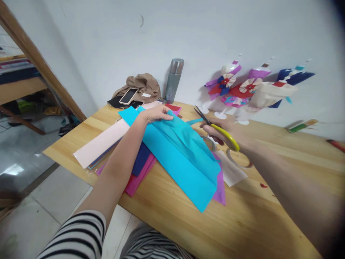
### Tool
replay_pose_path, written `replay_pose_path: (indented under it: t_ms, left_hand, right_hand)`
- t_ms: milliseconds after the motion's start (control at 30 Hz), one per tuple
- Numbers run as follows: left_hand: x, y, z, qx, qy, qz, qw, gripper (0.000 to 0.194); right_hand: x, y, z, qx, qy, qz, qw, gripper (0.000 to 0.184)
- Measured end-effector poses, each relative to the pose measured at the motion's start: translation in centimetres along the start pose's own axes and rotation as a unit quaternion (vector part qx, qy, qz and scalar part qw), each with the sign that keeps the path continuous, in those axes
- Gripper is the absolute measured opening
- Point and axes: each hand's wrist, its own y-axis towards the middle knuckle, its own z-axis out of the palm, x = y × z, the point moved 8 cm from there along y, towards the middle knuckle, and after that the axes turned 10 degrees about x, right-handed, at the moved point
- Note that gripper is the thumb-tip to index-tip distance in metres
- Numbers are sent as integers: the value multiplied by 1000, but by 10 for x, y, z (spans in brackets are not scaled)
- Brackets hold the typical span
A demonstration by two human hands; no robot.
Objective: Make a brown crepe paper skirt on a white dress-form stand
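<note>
A wide sheet of bright blue crepe paper (pixel 183 154) lies folded and rumpled across the table. My left hand (pixel 156 113) is closed on its far edge, thumb and fingers pressed together on the paper. To the right, my right hand (pixel 229 126) grips scissors (pixel 225 133) with yellow handles. Their dark blades stand slightly apart, pointing up and left, above the paper's far right side. A narrow blue strip (pixel 194 121) runs from near the sheet towards my right hand. Purple paper (pixel 220 189) shows from under the blue sheet.
Tape rolls (pixel 244 163) and a pale paper piece (pixel 231 169) lie right of the sheet. Wrapped pale paper (pixel 101 142) lies left. At the back stand a thermos (pixel 174 81), a brown cloth (pixel 145 86) with a phone (pixel 128 96), and several paper-decorated figures (pixel 249 86).
</note>
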Motion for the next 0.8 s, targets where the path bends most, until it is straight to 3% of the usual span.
replay_pose_path:
  t_ms: [100,200,333,700,800]
  left_hand:
    - [-1,3,2,-6,-7,6,1000,26]
    - [1,4,2,-16,-20,5,1000,27]
    - [5,8,9,21,-59,4,998,31]
    - [6,10,12,45,-54,29,997,35]
    - [6,9,8,6,-43,22,999,31]
  right_hand:
    - [19,9,1,7,-91,-17,996,60]
    - [33,19,6,30,-175,20,984,61]
    - [48,29,14,53,-237,37,969,57]
    - [47,44,19,43,-299,43,952,59]
    - [48,45,20,46,-290,47,955,55]
